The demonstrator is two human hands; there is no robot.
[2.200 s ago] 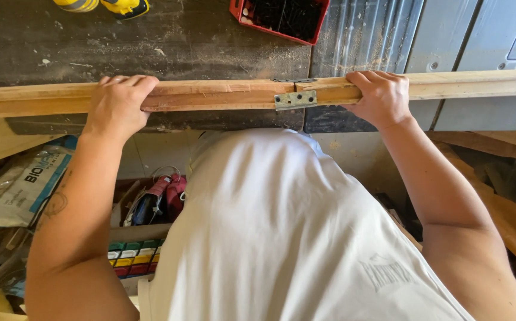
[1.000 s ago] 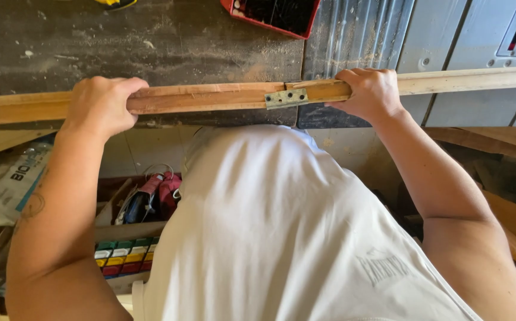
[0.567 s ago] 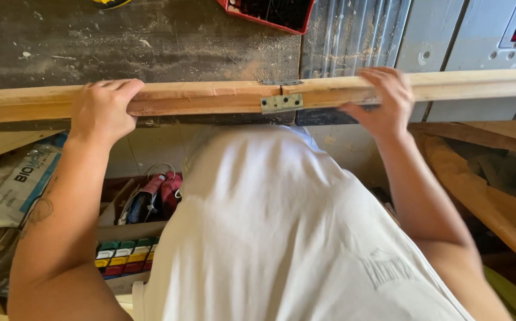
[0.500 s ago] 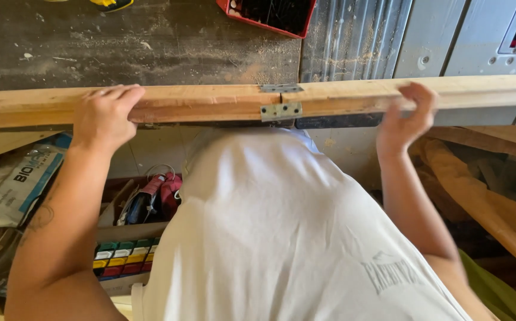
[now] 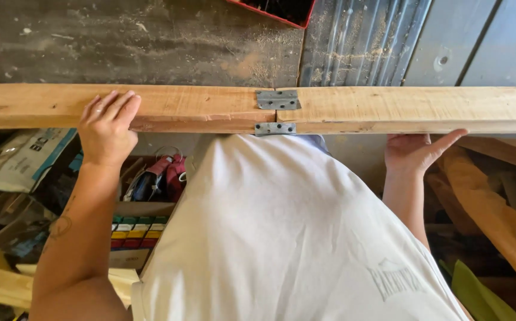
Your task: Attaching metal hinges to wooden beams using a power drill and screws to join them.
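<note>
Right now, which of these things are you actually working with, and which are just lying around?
In hand: hinged wooden beam, metal hinge, left hand on top, right hand underneath.
Lying about: red bin, cordless drill, paper bag, spare planks.

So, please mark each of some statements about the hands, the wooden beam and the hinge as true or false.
1. The left hand lies on top of the wooden beam. True.
2. The right hand grips the beam from above. False: it is under the beam, palm up.
3. A metal hinge joins two lengths of the beam. True.
4. The hinge is under the left hand. False: it sits between the hands, untouched.
</note>
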